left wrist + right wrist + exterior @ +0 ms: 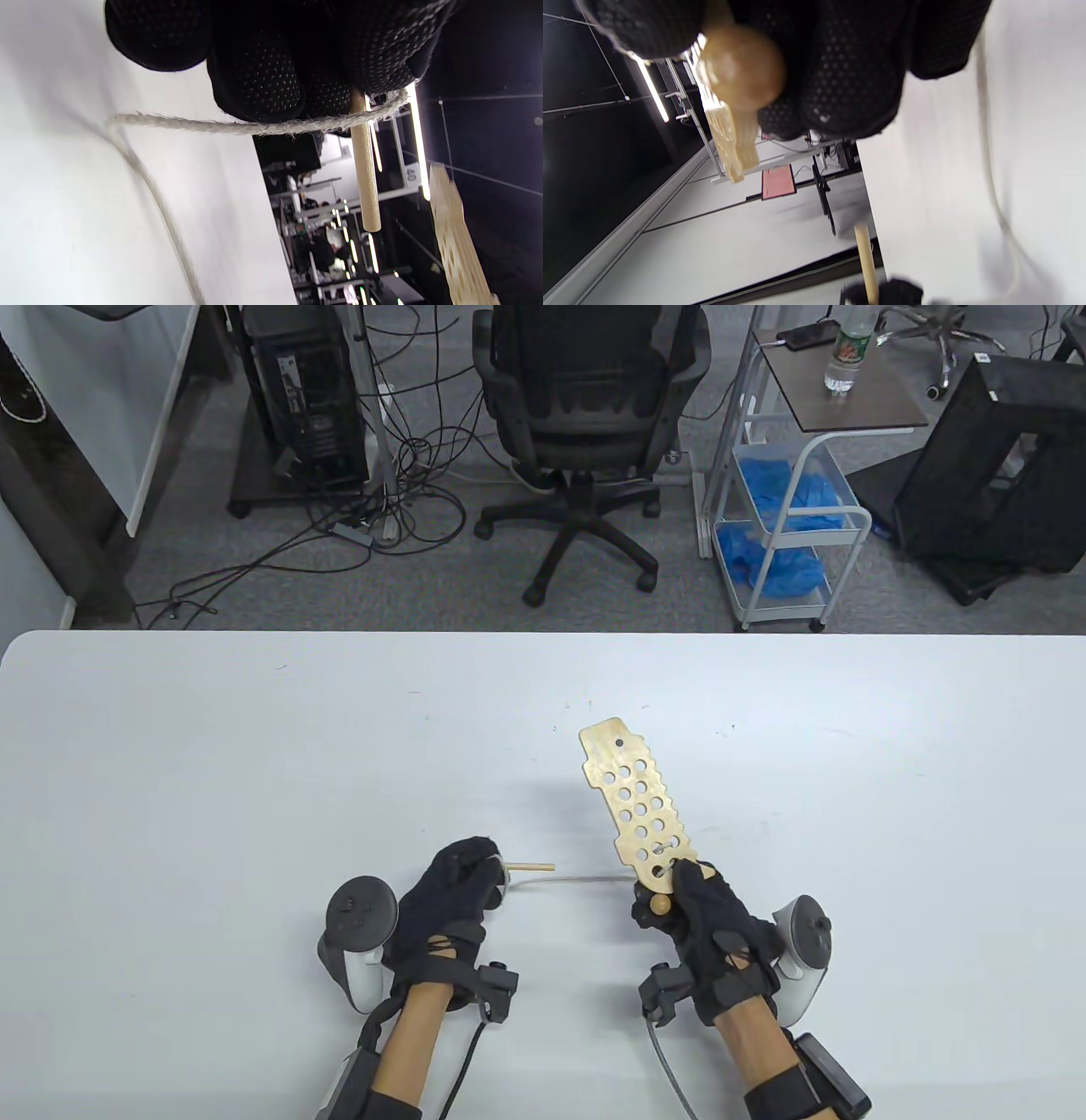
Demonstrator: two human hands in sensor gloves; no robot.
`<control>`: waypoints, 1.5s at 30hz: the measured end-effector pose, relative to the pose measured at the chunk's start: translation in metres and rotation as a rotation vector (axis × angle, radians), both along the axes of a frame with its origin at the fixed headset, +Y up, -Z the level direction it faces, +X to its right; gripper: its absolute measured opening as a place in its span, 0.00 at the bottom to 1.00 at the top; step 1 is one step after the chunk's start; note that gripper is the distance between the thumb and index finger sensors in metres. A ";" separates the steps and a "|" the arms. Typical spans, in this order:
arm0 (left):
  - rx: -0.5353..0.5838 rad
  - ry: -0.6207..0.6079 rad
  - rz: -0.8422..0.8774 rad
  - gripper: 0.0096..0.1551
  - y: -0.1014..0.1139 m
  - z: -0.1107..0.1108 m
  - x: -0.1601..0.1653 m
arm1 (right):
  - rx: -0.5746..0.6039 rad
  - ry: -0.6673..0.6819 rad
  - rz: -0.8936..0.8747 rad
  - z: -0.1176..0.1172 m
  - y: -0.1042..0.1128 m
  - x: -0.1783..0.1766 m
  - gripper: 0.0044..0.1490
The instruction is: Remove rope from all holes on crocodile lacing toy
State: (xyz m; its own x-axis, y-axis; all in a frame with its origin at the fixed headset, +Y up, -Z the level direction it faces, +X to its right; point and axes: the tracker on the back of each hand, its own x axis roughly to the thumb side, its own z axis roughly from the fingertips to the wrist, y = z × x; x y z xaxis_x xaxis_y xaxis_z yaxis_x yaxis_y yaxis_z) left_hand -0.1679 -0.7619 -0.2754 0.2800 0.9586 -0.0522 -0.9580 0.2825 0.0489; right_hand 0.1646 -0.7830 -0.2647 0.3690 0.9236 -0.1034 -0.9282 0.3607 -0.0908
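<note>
While the toy (638,806) stands tilted above the table (254,746), its far end leaning away from the person and slightly left, the right hand (700,916) grips its near end, fingers wrapped around the wood beside a round bead (659,904). Most holes show clean through; only near the gripped end does the rope (577,881) seem to pass into the board, though the exact hole is hard to make out. From there the rope runs left, nearly level and taut, to the left hand (454,891), which is clenched on a thin wooden needle (530,866) whose tip sticks out toward the toy. In the left wrist view the rope (254,126) crosses under the fingers (258,80) and over the needle (365,169). Both hands sit near the table's front edge, well apart, with broad bare surface on the far side and to either side. Past the far edge stand a chair (585,432) and a cart (789,517).
</note>
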 end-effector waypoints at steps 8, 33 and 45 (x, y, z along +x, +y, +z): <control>-0.014 -0.133 0.120 0.22 -0.003 0.001 0.017 | 0.071 0.116 0.001 0.004 0.005 -0.025 0.30; -0.109 -0.424 0.334 0.22 -0.013 -0.003 0.040 | 0.166 0.297 0.001 0.009 0.014 -0.052 0.30; -0.048 -0.482 0.350 0.22 -0.002 0.001 0.049 | 0.148 0.276 0.025 0.009 0.013 -0.049 0.29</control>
